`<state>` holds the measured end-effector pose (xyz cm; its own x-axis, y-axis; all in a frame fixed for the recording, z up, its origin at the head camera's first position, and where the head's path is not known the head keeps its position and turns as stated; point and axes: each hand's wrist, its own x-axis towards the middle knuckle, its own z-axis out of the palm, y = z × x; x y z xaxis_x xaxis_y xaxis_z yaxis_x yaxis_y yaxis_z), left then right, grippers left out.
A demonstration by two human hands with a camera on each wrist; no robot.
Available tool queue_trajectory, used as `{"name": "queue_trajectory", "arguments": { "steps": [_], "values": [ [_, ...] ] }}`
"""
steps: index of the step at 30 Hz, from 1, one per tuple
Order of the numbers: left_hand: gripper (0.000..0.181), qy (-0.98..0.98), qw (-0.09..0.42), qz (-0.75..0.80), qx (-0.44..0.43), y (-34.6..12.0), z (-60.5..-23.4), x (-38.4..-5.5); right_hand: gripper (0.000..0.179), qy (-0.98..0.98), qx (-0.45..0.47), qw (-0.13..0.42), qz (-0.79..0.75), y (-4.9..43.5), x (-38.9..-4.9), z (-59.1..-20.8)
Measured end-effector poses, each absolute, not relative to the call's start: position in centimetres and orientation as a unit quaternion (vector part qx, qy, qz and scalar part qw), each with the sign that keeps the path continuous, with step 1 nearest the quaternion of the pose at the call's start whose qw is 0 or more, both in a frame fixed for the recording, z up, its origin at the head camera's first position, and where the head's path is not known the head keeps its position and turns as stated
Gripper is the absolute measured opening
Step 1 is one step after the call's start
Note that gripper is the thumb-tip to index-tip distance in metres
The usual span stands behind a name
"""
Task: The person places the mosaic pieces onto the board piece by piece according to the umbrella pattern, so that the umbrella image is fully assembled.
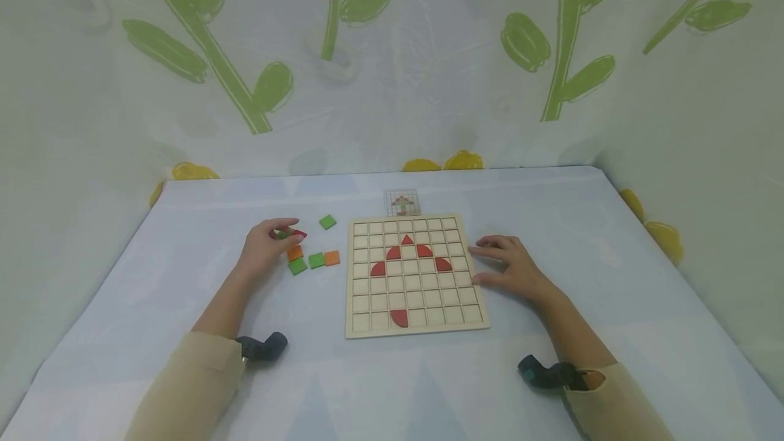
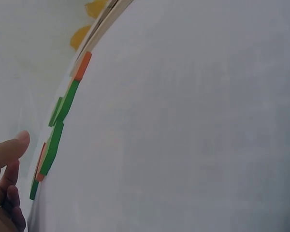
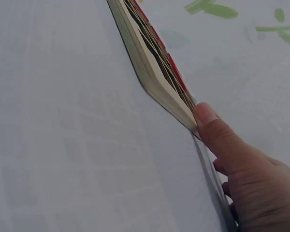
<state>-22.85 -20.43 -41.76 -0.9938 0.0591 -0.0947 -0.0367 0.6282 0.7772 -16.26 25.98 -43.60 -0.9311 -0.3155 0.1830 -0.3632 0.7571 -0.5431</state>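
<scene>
A square wooden grid board [image 1: 419, 278] lies mid-table with several red pieces in its cells, among them a red triangle [image 1: 407, 239] and a red quarter-circle [image 1: 399, 318]. To its left, my left hand [image 1: 265, 245] bends over loose pieces. A red piece [image 1: 299, 234] shows between its spread thumb and forefinger, with a green one partly covered beside it; no firm grip is visible. My right hand [image 1: 510, 265] rests at the board's right edge with relaxed fingers. In the right wrist view its thumb [image 3: 207, 113] touches the board's corner.
Near the left hand lie an orange square [image 1: 295, 252], green squares [image 1: 316, 260] and another orange square [image 1: 331, 258]. A small pattern card [image 1: 402, 203] sits just behind the board. A leaf-printed sheet [image 1: 429, 87] rises behind the table.
</scene>
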Motion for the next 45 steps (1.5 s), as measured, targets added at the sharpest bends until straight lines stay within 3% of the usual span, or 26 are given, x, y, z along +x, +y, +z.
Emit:
{"name": "queue_trajectory", "arguments": {
  "steps": [17,45],
  "values": [
    [0.035,0.922,0.088,0.377,0.022,-20.6,-42.0,-23.8,0.055,-0.935,0.188,0.051,0.295,26.1,-16.4,-43.8],
    [0.032,0.953,-0.064,0.28,0.096,-17.6,-42.1,-23.4,0.057,-0.938,0.182,0.039,0.293,26.1,-16.5,-43.9]
  ]
}}
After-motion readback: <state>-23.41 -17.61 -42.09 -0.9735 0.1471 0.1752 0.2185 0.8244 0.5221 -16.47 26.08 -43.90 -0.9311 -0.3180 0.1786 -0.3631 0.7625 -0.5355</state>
